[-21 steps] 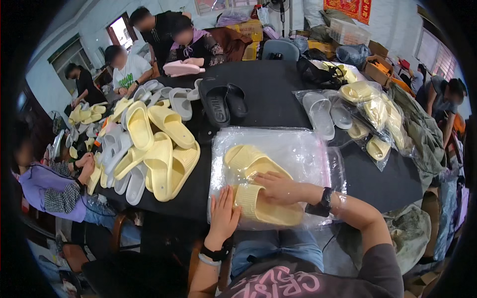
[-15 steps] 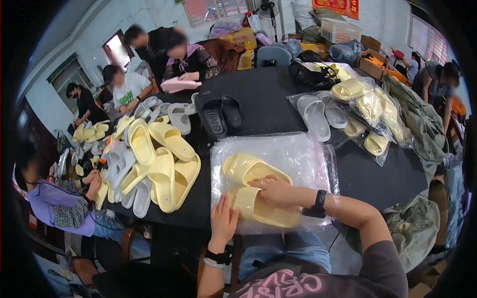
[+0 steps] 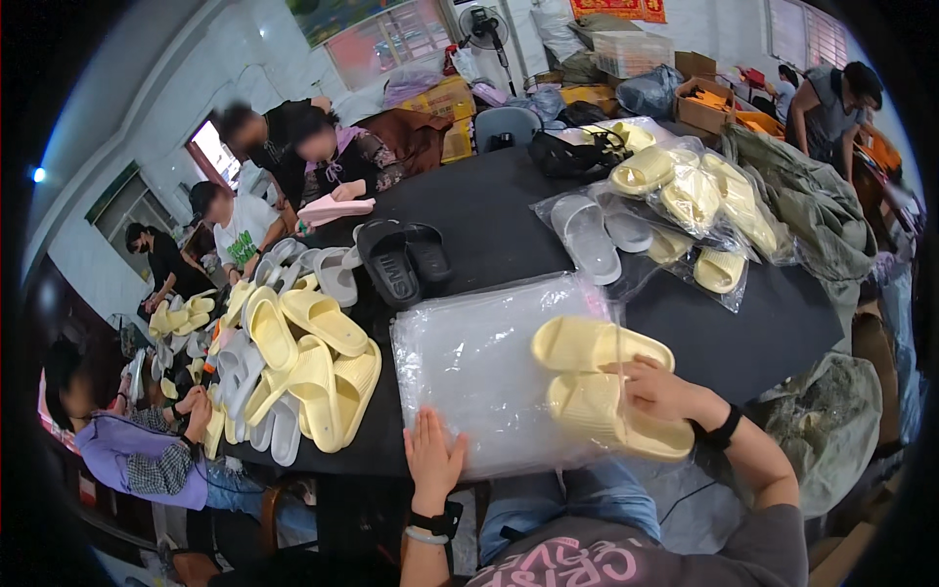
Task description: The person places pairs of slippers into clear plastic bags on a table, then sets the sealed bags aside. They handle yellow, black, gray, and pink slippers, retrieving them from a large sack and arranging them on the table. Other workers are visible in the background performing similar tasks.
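My right hand (image 3: 670,391) has its fingers curled on a pair of pale yellow slippers (image 3: 587,406), near the middle of the pair. The slippers lie side by side at the right part of a stack of clear plastic bags (image 3: 489,362), toes to the left. A plastic edge crosses them; their heel ends stick out past the stack on the right. How far they sit inside a bag I cannot tell. My left hand (image 3: 433,458) lies flat, open, on the near left corner of the stack.
A heap of yellow and grey slippers (image 3: 318,377) is on the left of the black table (image 3: 479,210). Black slippers (image 3: 396,262) stand behind the bags. Bagged slippers (image 3: 690,201) pile up at the far right. Several people (image 3: 333,161) work around the table.
My right hand and the yellow slippers have moved right across the bag stack. My left hand has moved off the slipper and now rests only on the plastic. The view has shifted slightly.
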The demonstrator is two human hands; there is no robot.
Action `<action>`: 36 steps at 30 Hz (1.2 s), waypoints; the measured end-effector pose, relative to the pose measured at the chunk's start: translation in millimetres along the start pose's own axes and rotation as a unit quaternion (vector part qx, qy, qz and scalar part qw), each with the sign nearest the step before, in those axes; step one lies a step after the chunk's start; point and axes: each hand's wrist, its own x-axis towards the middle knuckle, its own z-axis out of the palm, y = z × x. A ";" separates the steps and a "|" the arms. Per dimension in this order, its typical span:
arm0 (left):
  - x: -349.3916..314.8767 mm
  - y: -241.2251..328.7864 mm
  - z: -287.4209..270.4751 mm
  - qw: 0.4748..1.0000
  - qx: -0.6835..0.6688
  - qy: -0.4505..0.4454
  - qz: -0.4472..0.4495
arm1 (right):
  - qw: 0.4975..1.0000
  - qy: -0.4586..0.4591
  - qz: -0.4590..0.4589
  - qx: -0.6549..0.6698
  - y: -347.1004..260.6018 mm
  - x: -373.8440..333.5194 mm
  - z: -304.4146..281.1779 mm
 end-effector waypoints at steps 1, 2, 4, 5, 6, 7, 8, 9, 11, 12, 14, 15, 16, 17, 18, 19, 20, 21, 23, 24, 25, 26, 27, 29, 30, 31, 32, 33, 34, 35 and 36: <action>-0.5 0.1 -0.1 1.000 0.005 0.006 -0.004 | 0.999 0.005 0.036 0.013 -3.1 -11.3 -9.8; -1.1 -0.4 0.3 1.000 0.010 0.012 -0.008 | 0.997 0.009 0.071 0.027 -3.4 -22.3 -17.0; 2.1 0.1 1.1 1.000 0.015 0.021 -0.004 | 0.989 0.091 0.105 0.045 3.9 -46.6 -27.4; 3.6 -0.7 0.1 1.000 0.017 0.025 0.000 | 0.977 0.131 0.151 0.072 7.5 -61.0 -32.2; 6.2 0.2 -0.8 0.999 0.019 0.027 0.006 | 0.960 0.170 0.198 0.099 7.1 -72.9 -36.5; 8.9 2.6 -2.5 0.999 0.027 0.029 0.013 | 0.931 0.244 0.230 0.145 1.3 -74.4 -41.2; 13.6 6.5 -4.9 0.999 0.035 0.030 0.020 | 0.893 0.316 0.260 0.189 -4.6 -75.1 -47.6; 17.4 10.0 -5.9 0.998 0.040 0.031 0.028 | 0.903 0.321 0.242 0.151 -7.9 -81.6 -57.7; 22.4 10.9 -1.4 0.996 0.072 0.034 0.029 | 0.880 0.398 0.185 0.181 -39.9 -68.6 -74.4; 26.6 12.2 1.8 0.995 0.084 0.037 0.033 | 0.874 0.425 0.151 0.182 -53.4 -65.1 -80.0; 35.7 18.2 5.3 0.995 0.082 0.050 0.037 | 0.825 0.456 0.137 0.305 -112.1 -39.3 -94.4; 35.8 17.7 6.9 0.994 0.081 0.056 0.037 | 0.794 0.467 0.130 0.366 -134.4 -24.5 -93.8; 35.0 11.8 13.7 0.997 0.002 0.070 0.030 | 0.813 0.459 0.123 0.336 -141.8 -16.1 -84.1; 34.9 7.7 18.0 0.996 -0.028 0.072 0.039 | 0.854 0.408 0.110 0.303 -156.8 -0.6 -80.1; 32.5 3.8 21.5 0.996 -0.036 0.068 0.050 | 0.898 0.352 0.057 0.256 -165.6 15.2 -76.6; 28.2 -1.9 25.9 0.995 -0.041 0.065 0.059 | 0.920 0.296 -0.023 0.256 -164.3 36.9 -64.5; 24.8 -5.8 30.9 0.995 -0.032 0.056 0.071 | 0.932 0.234 -0.099 0.258 -164.3 58.4 -54.3; 15.7 -13.6 32.2 0.996 -0.017 0.050 0.072 | 0.931 0.226 -0.100 0.269 -170.9 86.7 -33.0; 14.4 -14.2 47.5 0.994 -0.008 0.038 0.102 | 0.932 0.264 -0.061 0.243 -172.2 124.8 12.9; 14.6 -14.2 51.0 0.994 -0.002 0.038 0.105 | 0.951 0.245 -0.022 0.190 -169.4 139.3 32.4; 5.2 -22.4 48.3 0.995 0.023 0.046 0.088 | 0.965 0.214 0.000 0.148 -173.0 153.9 53.8; 14.8 -17.2 53.2 0.993 0.033 0.051 0.100 | 0.975 0.196 0.047 0.088 -161.2 157.1 67.6; 16.8 -14.7 52.6 0.992 0.050 0.060 0.096 | 0.978 0.193 0.070 0.038 -148.3 158.7 84.4; 25.3 -3.7 41.9 0.992 0.077 0.072 0.074 | 0.974 0.186 0.114 -0.060 -121.3 158.6 114.6; 28.0 0.9 33.2 0.992 0.085 0.076 0.059 | 0.970 0.190 0.123 -0.083 -111.4 155.5 124.2; 32.4 10.3 24.7 0.998 0.008 0.064 0.017 | 0.966 0.196 0.132 -0.107 -101.5 150.3 128.3; 32.1 9.6 26.7 0.998 0.010 0.059 0.011 | 0.960 0.202 0.141 -0.130 -93.3 144.2 131.4; 31.4 7.6 27.1 0.998 0.013 0.053 0.006 | 0.959 0.205 0.155 -0.123 -91.4 139.3 128.9; 31.2 7.6 27.8 0.999 0.016 0.047 0.001 | 0.954 0.203 0.170 -0.138 -86.5 133.8 124.5; 33.8 9.5 29.4 0.999 0.015 0.037 -0.005 | 0.950 0.201 0.186 -0.153 -79.4 127.4 118.6; 34.1 12.2 27.2 0.999 0.011 0.030 -0.004 | 0.944 0.200 0.202 -0.167 -73.0 120.5 113.0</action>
